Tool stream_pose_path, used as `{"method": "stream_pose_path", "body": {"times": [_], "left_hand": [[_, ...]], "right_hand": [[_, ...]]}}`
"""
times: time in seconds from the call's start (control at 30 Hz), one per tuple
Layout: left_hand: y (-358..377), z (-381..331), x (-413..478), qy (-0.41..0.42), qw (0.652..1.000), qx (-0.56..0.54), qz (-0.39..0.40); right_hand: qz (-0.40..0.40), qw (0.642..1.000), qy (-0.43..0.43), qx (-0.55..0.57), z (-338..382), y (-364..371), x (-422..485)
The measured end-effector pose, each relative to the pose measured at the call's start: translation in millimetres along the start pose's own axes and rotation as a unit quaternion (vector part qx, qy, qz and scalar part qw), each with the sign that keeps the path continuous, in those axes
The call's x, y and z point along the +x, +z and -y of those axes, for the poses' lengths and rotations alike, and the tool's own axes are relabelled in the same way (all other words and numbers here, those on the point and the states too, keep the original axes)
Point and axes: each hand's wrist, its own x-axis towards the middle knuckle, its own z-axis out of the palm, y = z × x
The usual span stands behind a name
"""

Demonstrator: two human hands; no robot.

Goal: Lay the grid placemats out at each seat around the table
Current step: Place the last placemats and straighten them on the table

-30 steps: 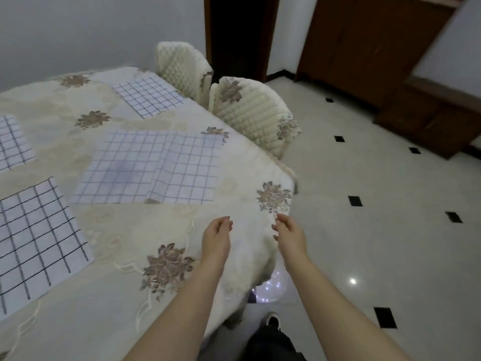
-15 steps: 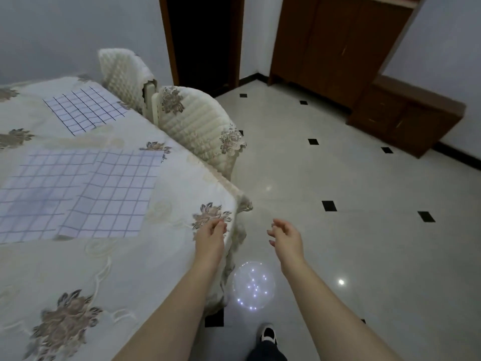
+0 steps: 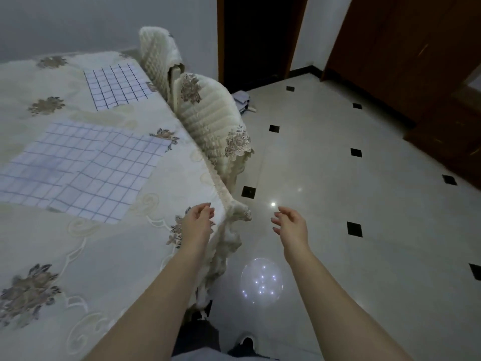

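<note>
A large white placemat with a blue grid (image 3: 78, 168) lies flat on the table's cream floral cloth (image 3: 52, 251), in front of the nearer chair. A smaller grid placemat (image 3: 117, 86) lies farther back, by the far chair. My left hand (image 3: 197, 225) hovers over the table's corner, fingers loosely curled, holding nothing. My right hand (image 3: 291, 225) is out past the corner, above the floor, fingers apart and empty. Both hands are clear of the placemats.
Two quilted cream chairs (image 3: 210, 118) (image 3: 158, 54) stand pushed in along the table's right side. A tiled floor (image 3: 364, 204) with black insets spreads to the right. Brown wooden cabinets (image 3: 416, 61) and a dark doorway (image 3: 255, 40) stand beyond. A lit clear balloon (image 3: 261, 281) rests near my feet.
My view has swung right along the table's edge, so the black-grid mats at the left have left the frame. Both hands stay empty and have moved past the table's corner.
</note>
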Motion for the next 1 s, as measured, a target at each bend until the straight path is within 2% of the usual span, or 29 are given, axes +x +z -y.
{"method": "stream_pose_path", "body": {"times": [0.3,0.5,0.7,0.87,1.0], "left_hand": [[-23.7,-8.3,62.7,-0.009,0.993,-0.052,-0.106],[-35.9,-20.0,109.3,-0.011,0.980,-0.095,-0.175],[-70.8,-43.7,144.3,-0.011,0.962,-0.119,-0.247],[-96.9,-45.9,155.1,-0.012,0.947,-0.117,-0.299],[-105.0,-39.8,155.7,-0.005,0.939,-0.034,-0.343]], "right_hand": [[0.130,0.990,-0.014,-0.052,27.2,91.9,45.9],[0.244,0.963,-0.034,-0.105,44.3,166.7,74.8],[0.323,0.938,-0.041,-0.123,63.7,234.1,91.6],[0.382,0.903,-0.075,-0.183,66.7,272.5,94.5],[0.409,0.873,-0.115,-0.241,71.5,296.5,98.5]]}}
